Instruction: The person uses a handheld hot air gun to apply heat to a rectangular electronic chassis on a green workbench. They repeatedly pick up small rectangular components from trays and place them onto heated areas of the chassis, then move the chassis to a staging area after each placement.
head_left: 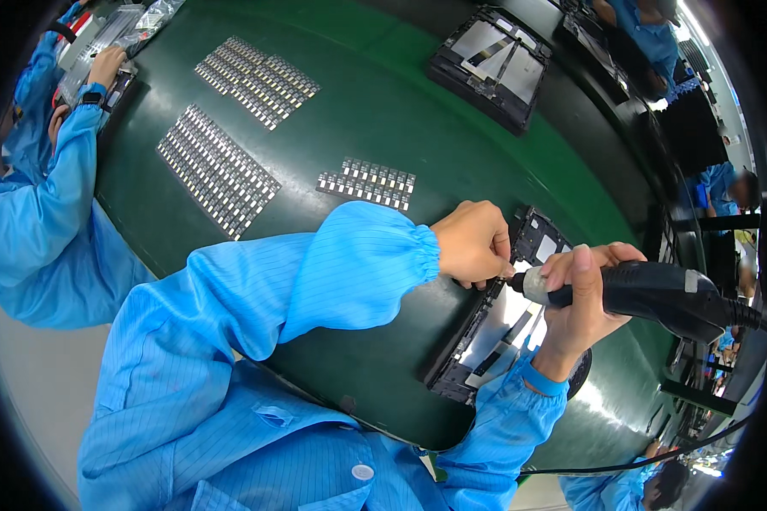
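Note:
My right hand (584, 298) is wrapped round a black electric screwdriver (656, 289), which lies almost level and points left. Its tip meets the long left edge of an opened tablet-like device (496, 328) with a black frame and silver inner plates. Right at that tip, the thumb and fingers of my left hand (477, 243) are pinched together against the frame. Whatever they hold is too small or hidden to make out. My right wrist and sleeve cover part of the device's right side.
Small dark parts lie in rows in several blocks (219, 170) on the green table (307, 153). Another opened device (494, 64) lies on a stack at the far side. A co-worker in blue (51, 204) works at the left. A cable (639, 464) runs at lower right.

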The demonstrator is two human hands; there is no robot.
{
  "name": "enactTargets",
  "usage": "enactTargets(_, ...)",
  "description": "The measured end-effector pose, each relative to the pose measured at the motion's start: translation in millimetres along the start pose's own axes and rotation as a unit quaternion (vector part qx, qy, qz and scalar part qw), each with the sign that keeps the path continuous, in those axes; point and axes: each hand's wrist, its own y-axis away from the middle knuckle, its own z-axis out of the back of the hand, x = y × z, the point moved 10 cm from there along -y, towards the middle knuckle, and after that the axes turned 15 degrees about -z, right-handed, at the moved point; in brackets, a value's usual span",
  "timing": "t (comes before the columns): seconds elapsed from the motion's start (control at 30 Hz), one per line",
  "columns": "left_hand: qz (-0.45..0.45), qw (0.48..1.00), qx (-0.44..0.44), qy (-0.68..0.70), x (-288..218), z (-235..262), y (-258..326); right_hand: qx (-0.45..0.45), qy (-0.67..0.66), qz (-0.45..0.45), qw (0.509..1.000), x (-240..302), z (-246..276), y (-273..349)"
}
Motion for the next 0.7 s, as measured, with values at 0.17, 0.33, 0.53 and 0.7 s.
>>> enactTargets(0.17,-0.004,1.0,0.007,0.011,-0.3,-0.4,1.2,0.009,0.002,0.001,1.0,-1.1,-2.6,2.0)
enactTargets(0.33,-0.047,0.998,-0.001,0.052,4.1,4.1,5.0,0.016,0.021,0.007,1.0,-1.0,-6.8,6.2)
enactTargets(0.53,-0.296,0.951,-0.015,-0.091,-31.0,5.6,37.3,0.007,0.033,0.009,0.999,4.8,-5.9,8.3)
enactTargets(0.7,-0.333,0.938,-0.006,-0.094,-34.5,1.3,38.9,0.011,-0.021,0.002,1.0,15.2,-7.8,11.3)
